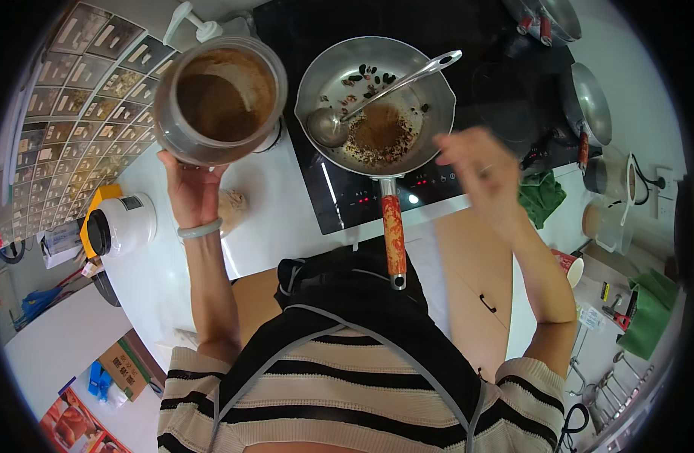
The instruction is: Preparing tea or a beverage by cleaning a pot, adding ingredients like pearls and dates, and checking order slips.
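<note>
My left hand (194, 192) holds a wide clear jar (171, 133) from below. The jar is tilted so its mouth faces me, and brown powder (217, 113) lies inside. Blurred by motion, my right hand (483, 175) hovers just off the right rim of a metal saucepan (432, 113); I see nothing in it. The pan sits on a black induction cooktop (483, 56), its orange mottled handle (393, 238) pointing at me. A metal ladle (398, 85) rests in the pan, bowl at left, handle over the rim. Near it lie a brown powder heap (384, 127) and dark dried pieces (369, 73).
Left of the cooktop, a white tub with a black lid (126, 223) stands before small labelled drawers (92, 107). More pans (593, 102) are at the right edge, with a green cloth (542, 198) beside the cooktop. A red paper cup (568, 266) lies farther right.
</note>
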Motion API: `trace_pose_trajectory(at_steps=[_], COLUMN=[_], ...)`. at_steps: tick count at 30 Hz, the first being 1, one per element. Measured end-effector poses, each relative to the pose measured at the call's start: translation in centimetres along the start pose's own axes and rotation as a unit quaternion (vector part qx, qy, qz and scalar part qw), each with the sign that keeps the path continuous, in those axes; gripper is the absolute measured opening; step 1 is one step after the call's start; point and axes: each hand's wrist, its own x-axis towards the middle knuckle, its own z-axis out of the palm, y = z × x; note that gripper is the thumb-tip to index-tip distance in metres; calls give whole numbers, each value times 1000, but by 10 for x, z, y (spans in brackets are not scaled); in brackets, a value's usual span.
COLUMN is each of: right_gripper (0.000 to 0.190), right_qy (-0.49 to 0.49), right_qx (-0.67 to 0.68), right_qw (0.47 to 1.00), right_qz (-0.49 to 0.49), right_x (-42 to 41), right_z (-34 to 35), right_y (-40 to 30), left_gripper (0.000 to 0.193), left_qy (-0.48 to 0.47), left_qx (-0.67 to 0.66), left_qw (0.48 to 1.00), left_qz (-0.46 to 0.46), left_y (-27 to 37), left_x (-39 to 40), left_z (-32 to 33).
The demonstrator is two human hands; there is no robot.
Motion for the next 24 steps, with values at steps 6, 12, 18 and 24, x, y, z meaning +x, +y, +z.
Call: trace_pose_trajectory(at_steps=[6, 12, 18, 24], right_gripper=[19, 26, 33, 48], right_qy=[-72, -199, -395, -336], right_qx=[-249, 134, -17, -209], right_qw=[873, 961, 919, 906], right_qz=[-414, -135, -5, -153], right_x=[25, 47, 67, 85], right_z=[17, 158, 348, 401], right_y=[-31, -96, -69, -9], left_gripper=[49, 55, 61, 68], left_qy=[20, 110, 133, 138], left_qx=[-35, -23, -73, -250], left_qw=[999, 994, 983, 949], left_qz=[7, 1, -102, -134], left_y=[44, 64, 56, -14], left_x=[-18, -24, -7, 40], left_z=[-40, -112, -190, -266])
